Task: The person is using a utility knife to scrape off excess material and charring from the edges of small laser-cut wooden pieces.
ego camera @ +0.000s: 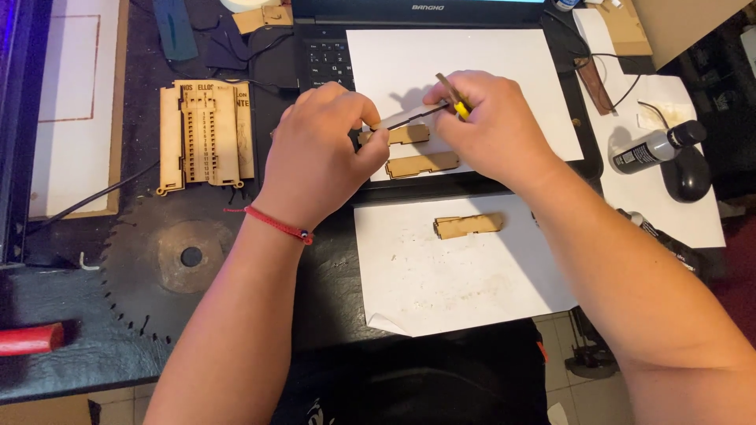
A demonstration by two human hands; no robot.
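Matt wooden piece (394, 135) (scorched edges), smooth white paper (441, 271), metal saw blade (161, 264)

Dark counter (315, 291) under even indoor light, cluttered and worn. Pale tiled floor (583, 393) beyond its near edge at lower right. Light board (75, 102) along the left side. Reddish floor (736, 267) at far right.

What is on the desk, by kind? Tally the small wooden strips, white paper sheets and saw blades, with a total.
Small wooden strips: 3, one held at the left hand, one just below it, one on the near sheet
White paper sheets under them: 2, far and near
Saw blades: 1
Total: 6
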